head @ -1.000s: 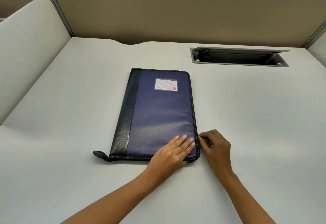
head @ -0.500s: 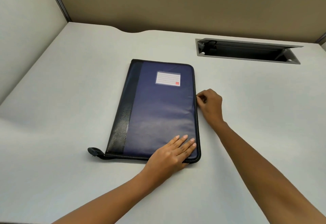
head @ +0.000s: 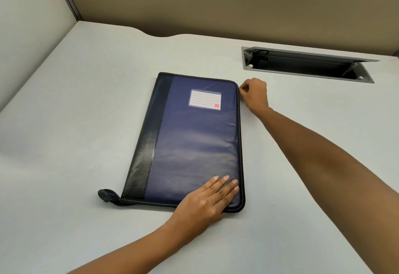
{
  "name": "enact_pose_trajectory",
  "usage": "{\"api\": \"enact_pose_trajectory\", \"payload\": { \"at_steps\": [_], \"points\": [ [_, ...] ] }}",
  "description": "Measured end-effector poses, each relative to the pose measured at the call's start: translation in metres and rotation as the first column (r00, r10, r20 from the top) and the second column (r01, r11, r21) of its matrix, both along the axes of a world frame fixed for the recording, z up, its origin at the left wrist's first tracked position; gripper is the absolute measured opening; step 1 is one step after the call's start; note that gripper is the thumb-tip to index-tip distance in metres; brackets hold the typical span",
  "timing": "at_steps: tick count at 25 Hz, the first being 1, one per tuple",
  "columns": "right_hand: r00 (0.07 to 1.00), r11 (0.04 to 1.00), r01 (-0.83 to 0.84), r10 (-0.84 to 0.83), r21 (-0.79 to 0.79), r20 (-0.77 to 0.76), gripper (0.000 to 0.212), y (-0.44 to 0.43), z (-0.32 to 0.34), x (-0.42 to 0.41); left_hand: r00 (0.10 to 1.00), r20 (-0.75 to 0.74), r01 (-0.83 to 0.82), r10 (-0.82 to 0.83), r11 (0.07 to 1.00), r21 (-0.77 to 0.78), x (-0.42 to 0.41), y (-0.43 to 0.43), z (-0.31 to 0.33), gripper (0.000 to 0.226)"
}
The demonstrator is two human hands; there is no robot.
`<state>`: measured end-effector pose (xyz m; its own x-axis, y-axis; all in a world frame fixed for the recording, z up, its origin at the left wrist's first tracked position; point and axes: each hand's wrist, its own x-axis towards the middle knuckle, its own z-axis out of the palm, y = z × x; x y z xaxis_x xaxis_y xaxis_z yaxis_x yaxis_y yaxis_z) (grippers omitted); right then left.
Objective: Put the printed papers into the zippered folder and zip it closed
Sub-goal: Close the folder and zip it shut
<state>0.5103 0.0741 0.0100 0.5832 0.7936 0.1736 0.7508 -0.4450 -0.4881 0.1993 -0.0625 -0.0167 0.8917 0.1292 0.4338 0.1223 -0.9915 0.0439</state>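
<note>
Left hand [head: 206,201] flat on blue-and-black leatherette zippered folder [head: 194,144]; right hand [head: 255,94] curled, pinching zip [head: 240,140] at far corner

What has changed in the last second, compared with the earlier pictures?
The right hand slid along the right edge of the folder, from its near corner to its far corner, its grip pinching the zipper. The left hand stayed flat on the near corner; the folder did not move.
</note>
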Motion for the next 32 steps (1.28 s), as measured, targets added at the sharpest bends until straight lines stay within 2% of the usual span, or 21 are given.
{"api": "enact_pose_trajectory", "payload": {
  "at_steps": [2,4,6,8,10,11,14,16,18,19,21,24,27,32],
  "points": [
    [1.000,1.000,-0.005,0.005,-0.008,-0.011,0.014,0.006,0.000,0.004,1.000,-0.019,0.005,-0.005,1.000,-0.015,0.000,-0.002,-0.001,0.038],
    [0.999,1.000,-0.013,0.013,0.006,-0.037,0.013,0.006,-0.004,0.006,0.999,-0.022,0.034,-0.036,0.995,-0.094,0.002,0.001,0.005,0.038],
    [0.998,0.999,-0.026,0.028,0.029,-0.064,0.011,0.004,-0.008,0.009,0.997,0.011,0.080,-0.079,0.979,-0.189,0.010,0.023,0.018,0.026],
    [0.996,0.998,-0.038,0.042,0.047,-0.085,0.009,0.003,-0.010,0.012,1.000,-0.016,0.015,-0.021,0.948,-0.318,0.026,0.064,0.033,0.016],
    [0.994,0.997,-0.046,0.051,0.054,-0.094,0.008,0.003,-0.011,0.015,0.986,-0.071,-0.169,0.153,0.867,-0.468,0.045,0.114,0.043,0.021],
    [0.993,0.997,-0.054,0.059,0.054,-0.097,0.007,0.003,-0.011,0.017,0.958,-0.088,-0.280,0.273,0.823,-0.494,0.053,0.140,0.045,0.026],
    [0.989,0.994,-0.100,0.104,0.046,-0.104,0.006,0.003,-0.012,0.024,0.805,-0.198,-0.569,0.560,0.631,-0.527,0.066,0.217,0.044,0.044],
    [0.987,0.992,-0.117,0.121,0.047,-0.109,0.005,0.004,-0.013,0.029,0.736,-0.264,-0.642,0.623,0.518,-0.565,0.064,0.256,0.038,0.054],
    [0.984,0.991,-0.124,0.130,0.057,-0.118,0.005,0.006,-0.013,0.032,0.721,-0.298,-0.651,0.626,0.463,-0.602,0.062,0.274,0.029,0.060],
    [0.983,0.990,-0.130,0.137,0.062,-0.125,0.006,0.007,-0.013,0.034,0.720,-0.300,-0.655,0.626,0.469,-0.592,0.061,0.275,0.024,0.060],
    [0.977,0.987,-0.147,0.156,0.071,-0.143,0.007,0.007,-0.012,0.037,0.729,-0.281,-0.663,0.624,0.540,-0.519,0.061,0.272,0.013,0.058],
    [0.958,0.986,-0.106,0.136,0.128,-0.252,0.010,0.009,-0.014,0.040,0.756,-0.237,-0.639,0.610,0.610,-0.469,0.059,0.272,0.006,0.057],
    [0.928,0.983,-0.058,0.119,0.177,-0.354,0.015,0.015,-0.014,0.039,0.769,-0.222,-0.624,0.599,0.628,-0.466,0.058,0.274,0.004,0.056],
    [0.910,0.978,-0.162,0.200,0.132,-0.364,0.016,0.033,-0.008,0.046,0.787,-0.244,-0.604,0.566,0.630,-0.488,0.055,0.277,0.005,0.057]
  ]
}}
